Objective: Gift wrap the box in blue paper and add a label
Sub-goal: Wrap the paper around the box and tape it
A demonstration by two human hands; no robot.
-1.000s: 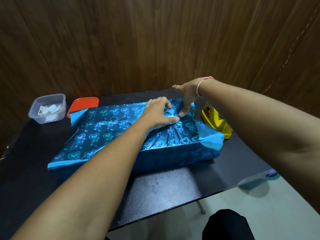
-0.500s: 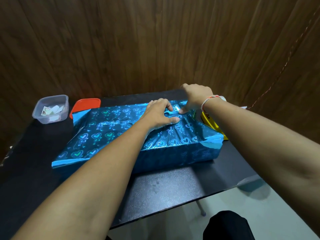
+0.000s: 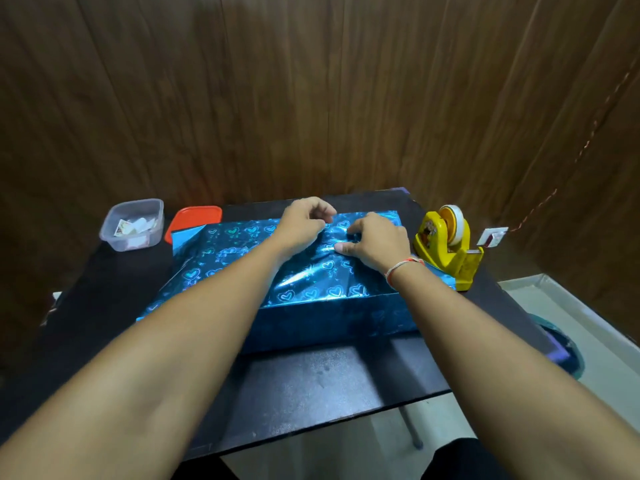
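Note:
A flat box in shiny blue paper with a heart pattern point(image 3: 311, 292) lies across the black table point(image 3: 311, 386). Both my hands sit on its top near the far right end, close together over a creased seam. My left hand point(image 3: 304, 223) has its fingers curled down on the paper at the far edge. My right hand point(image 3: 377, 242), with a thread band on the wrist, presses thumb and bent fingers on the paper beside it. A loose blue flap point(image 3: 187, 237) sticks out at the box's left end. I cannot make out any tape under the fingers.
A yellow tape dispenser point(image 3: 446, 244) with a white roll stands just right of the box. A clear plastic tub point(image 3: 133, 223) holding small paper labels and a red lid point(image 3: 194, 218) sit at the far left. Wooden panelling rises behind. A small white card point(image 3: 491, 236) lies past the dispenser.
My right hand has come back from the box's far right edge onto its top, beside the left hand. My left hand slid slightly toward the far edge. The dispenser is uncovered.

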